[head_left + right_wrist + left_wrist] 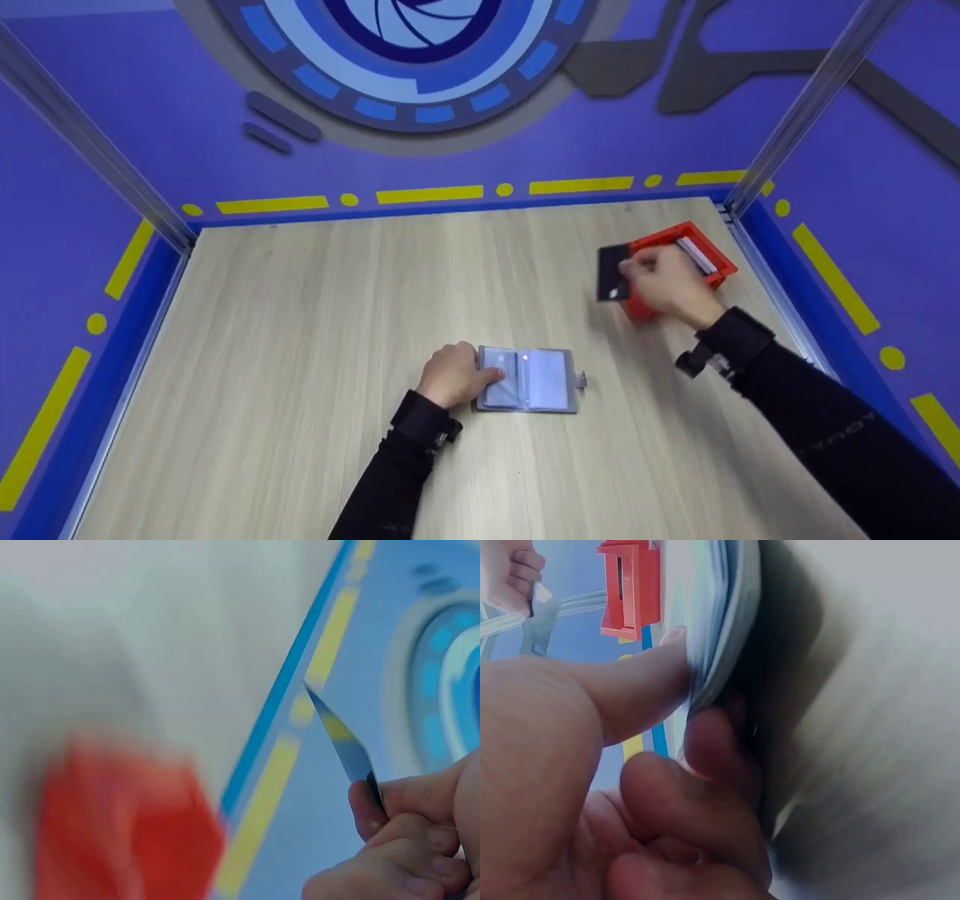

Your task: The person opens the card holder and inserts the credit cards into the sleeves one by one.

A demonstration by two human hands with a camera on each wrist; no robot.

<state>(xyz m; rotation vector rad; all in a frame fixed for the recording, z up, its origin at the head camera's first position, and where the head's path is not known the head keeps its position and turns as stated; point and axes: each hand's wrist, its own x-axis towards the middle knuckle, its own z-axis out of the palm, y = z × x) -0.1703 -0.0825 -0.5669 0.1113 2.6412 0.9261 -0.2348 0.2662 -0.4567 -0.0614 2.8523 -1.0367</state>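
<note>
Blue walls [450, 166] stand around a pale wooden table [300, 337]. On it lies an open card wallet [525, 384], its left edge gripped by the left hand [452, 375]; its clear sleeves [547, 381] look soft and slick, so the cover's edge suits holding. The right hand [666, 281] pinches a black card [611, 271] near the red box [639, 309]; probably light, stiff and slippery, it is best held by one end.

The head view faces forward and down from above both grips; close wrist views look past the bare left hand [454, 375] and bare right hand [666, 281]. All share the red plastic box [641, 592] beyond the left grip.
</note>
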